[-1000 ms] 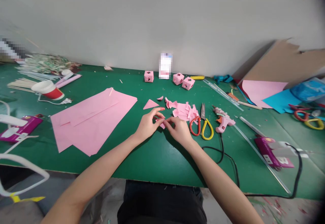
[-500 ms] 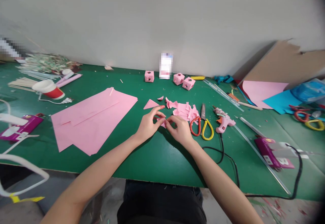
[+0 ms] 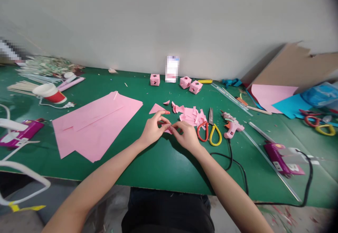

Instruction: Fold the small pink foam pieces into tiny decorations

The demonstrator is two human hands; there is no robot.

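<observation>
Between the fingertips of both hands is a small piece of pink paper (image 3: 168, 131), mostly covered by the fingers. My left hand (image 3: 154, 127) pinches it from the left, and my right hand (image 3: 187, 134) pinches it from the right. Just beyond them lie a pink paper triangle (image 3: 156, 108) and a heap of pink paper strips (image 3: 188, 115). Scissors (image 3: 210, 127) with one red and one yellow handle loop rest right of my right hand. Further right is a pink glue gun (image 3: 233, 127) with a black cord.
Large pink sheets (image 3: 97, 127) cover the left of the green table (image 3: 158, 166). Pink paper cubes (image 3: 155, 80) and a phone (image 3: 172, 69) stand near the wall. A paper cup (image 3: 51, 93) is at left; a purple box-like object (image 3: 280, 158) and clear glue sticks lie right.
My fingertips have shifted slightly on the small pink paper, and less of it shows between them. Both hands stay in nearly the same place; the table things are unmoved.
</observation>
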